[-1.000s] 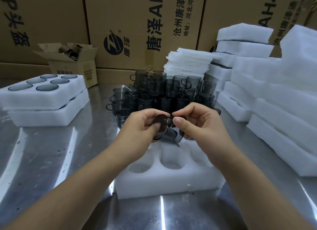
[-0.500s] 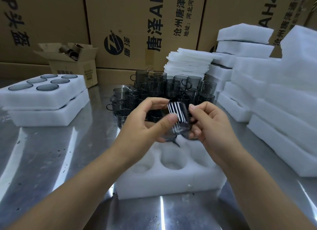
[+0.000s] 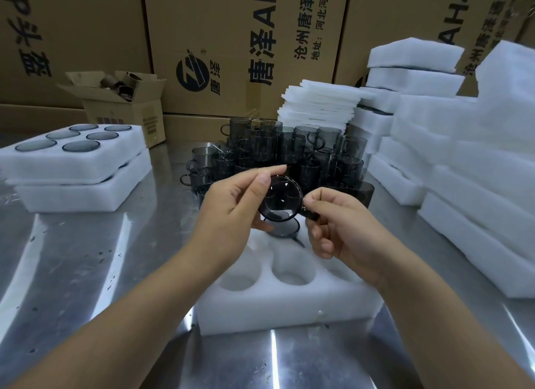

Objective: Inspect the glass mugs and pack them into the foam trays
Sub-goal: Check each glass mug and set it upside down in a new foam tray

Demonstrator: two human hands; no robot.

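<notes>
left hand (image 3: 231, 206) pinching smoky glass mug (image 3: 280, 199) by its rim, right hand (image 3: 341, 226) pinching the mug's handle, mug tipped sideways, round end facing camera, just above foam tray (image 3: 289, 304) on steel worktop (image 3: 86, 272), another mug (image 3: 282, 230) seated in tray's back pocket, loose mugs (image 3: 278, 154) clustered behind

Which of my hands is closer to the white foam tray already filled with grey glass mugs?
Left. The left hand holds the smoky glass mug on the side facing the filled white foam tray; the right hand pinches it from the far side.
</notes>
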